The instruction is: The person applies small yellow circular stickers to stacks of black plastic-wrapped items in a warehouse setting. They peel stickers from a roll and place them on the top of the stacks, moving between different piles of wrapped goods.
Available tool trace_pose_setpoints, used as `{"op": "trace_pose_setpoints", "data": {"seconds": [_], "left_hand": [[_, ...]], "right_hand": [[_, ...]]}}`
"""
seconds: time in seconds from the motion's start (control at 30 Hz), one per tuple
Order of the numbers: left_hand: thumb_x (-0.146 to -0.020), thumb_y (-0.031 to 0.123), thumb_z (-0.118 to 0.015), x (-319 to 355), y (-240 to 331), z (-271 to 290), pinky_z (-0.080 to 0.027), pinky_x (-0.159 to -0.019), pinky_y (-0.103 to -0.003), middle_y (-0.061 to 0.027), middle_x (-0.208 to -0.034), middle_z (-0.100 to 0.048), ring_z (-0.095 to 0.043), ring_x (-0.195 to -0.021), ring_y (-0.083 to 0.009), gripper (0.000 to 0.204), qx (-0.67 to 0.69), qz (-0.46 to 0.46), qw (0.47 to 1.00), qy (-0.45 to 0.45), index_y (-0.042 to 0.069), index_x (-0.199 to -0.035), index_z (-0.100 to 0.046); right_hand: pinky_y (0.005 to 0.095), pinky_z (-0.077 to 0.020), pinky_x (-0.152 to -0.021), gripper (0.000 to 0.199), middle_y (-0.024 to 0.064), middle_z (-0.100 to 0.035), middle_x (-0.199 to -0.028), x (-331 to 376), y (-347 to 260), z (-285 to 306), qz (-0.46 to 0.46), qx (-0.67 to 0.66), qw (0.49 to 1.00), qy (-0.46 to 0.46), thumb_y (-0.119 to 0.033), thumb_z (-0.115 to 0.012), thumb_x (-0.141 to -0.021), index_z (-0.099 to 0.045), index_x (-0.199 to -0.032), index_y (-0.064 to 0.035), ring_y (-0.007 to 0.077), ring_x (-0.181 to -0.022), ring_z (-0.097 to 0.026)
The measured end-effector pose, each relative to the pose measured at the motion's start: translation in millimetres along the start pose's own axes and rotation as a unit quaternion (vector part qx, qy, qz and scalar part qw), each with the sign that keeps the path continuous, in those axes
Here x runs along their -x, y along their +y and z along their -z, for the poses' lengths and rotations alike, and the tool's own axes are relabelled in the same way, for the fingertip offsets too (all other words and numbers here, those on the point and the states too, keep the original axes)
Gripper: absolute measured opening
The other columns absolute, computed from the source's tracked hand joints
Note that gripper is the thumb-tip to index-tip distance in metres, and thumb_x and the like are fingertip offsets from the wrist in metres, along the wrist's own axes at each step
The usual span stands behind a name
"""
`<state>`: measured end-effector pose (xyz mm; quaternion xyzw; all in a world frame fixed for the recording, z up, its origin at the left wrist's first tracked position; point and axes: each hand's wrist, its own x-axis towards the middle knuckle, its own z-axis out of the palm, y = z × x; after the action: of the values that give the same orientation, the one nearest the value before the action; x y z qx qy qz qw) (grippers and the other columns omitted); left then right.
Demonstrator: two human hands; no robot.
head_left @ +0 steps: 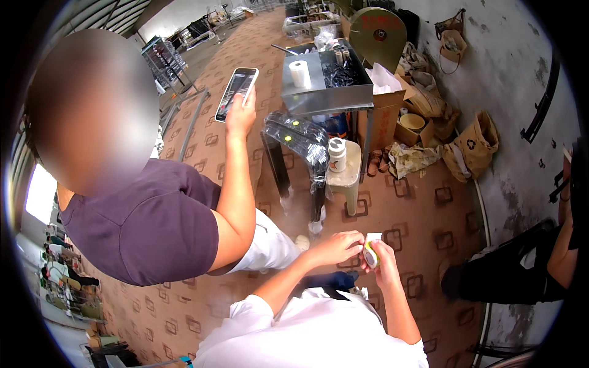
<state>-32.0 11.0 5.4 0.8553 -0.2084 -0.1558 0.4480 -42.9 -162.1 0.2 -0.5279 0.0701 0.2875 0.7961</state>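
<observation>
Low in front of me, my right hand point(385, 259) is wrapped round a small rounded yellow-green and grey object point(370, 254); its exact kind is unclear. A white piece point(373, 237) shows at its upper end. My left hand point(337, 248) is beside it, fingers curled and pressed together at the object's left side. What those fingers pinch, if anything, is hidden. Beyond my hands stands a black curved frame point(297, 138) wrapped in clear film, with yellow-green dots on top. A white bottle point(337, 154) sits on the pale stool point(351, 168) right of it.
Close on my left, a person in a dark shirt point(147, 221) holds up a phone point(237, 92). A metal tray table point(331, 98) bears a white roll point(299, 73) and dark small parts. Bags point(475, 147) and boxes line the right wall. Another person in black point(509, 276) is at right.
</observation>
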Motion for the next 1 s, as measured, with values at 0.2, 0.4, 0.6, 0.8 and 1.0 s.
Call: {"op": "trace_pose_setpoints", "data": {"seconds": [0.2,0.4,0.6,0.8,1.0], "left_hand": [[-0.085,0.016,-0.051,-4,21,1,-0.044,-0.077,-0.035,-0.0114,-0.094,-0.055,-0.056,-0.09,-0.0276,0.018,-0.058,0.043,0.994,0.076,0.002,-0.095,-0.054],[-0.083,0.013,-0.053,-7,25,-28,-0.046,-0.079,-0.034,-0.0109,-0.098,-0.055,-0.057,-0.092,-0.0255,0.022,0.028,-0.03,0.99,0.134,0.004,-0.103,-0.056],[-0.082,0.017,-0.058,-11,35,-31,-0.047,-0.077,-0.032,-0.0106,-0.102,-0.055,-0.059,-0.089,-0.0238,0.03,0.095,0.023,0.991,0.091,0.003,-0.108,-0.054],[-0.08,0.019,-0.061,-20,32,-35,-0.045,-0.082,-0.032,-0.0113,-0.104,-0.056,-0.057,-0.094,-0.0235,0.032,0.068,-0.001,0.994,0.089,0.002,-0.107,-0.056],[-0.079,0.017,-0.061,-28,26,-35,-0.044,-0.083,-0.031,-0.011,-0.102,-0.058,-0.057,-0.095,-0.0227,0.029,0.088,-0.007,0.991,0.098,0.001,-0.103,-0.058]], "right_hand": [[0.0207,-0.0403,-0.042,0.024,0.0064,-0.057,-0.064,4,0,5,-0.006,-0.017,0.999,0.027,-0.027,-0.046,-0.087,-0.053,-0.083,-0.004,0.011,-0.048,-0.052],[0.0202,-0.0407,-0.041,0.025,0.0051,-0.056,-0.063,8,3,4,0.015,-0.044,0.998,0.032,-0.028,-0.047,-0.087,-0.053,-0.087,-0.0036,0.0106,-0.048,-0.053],[0.0197,-0.0412,-0.04,0.035,0.0041,-0.055,-0.066,9,6,11,0.045,-0.067,0.996,0.043,-0.035,-0.042,-0.092,-0.053,-0.093,-0.0021,0.0101,-0.05,-0.054],[0.0214,-0.0479,-0.047,0.032,0.0043,-0.056,-0.073,10,5,19,0.049,-0.102,0.993,0.036,-0.034,-0.044,-0.091,-0.052,-0.095,-0.0035,0.0103,-0.056,-0.056],[0.0272,-0.0532,-0.067,0.029,0.0061,-0.056,-0.087,16,0,27,0.053,-0.133,0.99,-0.02,-0.027,-0.048,-0.089,-0.047,-0.106,-0.0031,0.0129,-0.075,-0.06]]}}
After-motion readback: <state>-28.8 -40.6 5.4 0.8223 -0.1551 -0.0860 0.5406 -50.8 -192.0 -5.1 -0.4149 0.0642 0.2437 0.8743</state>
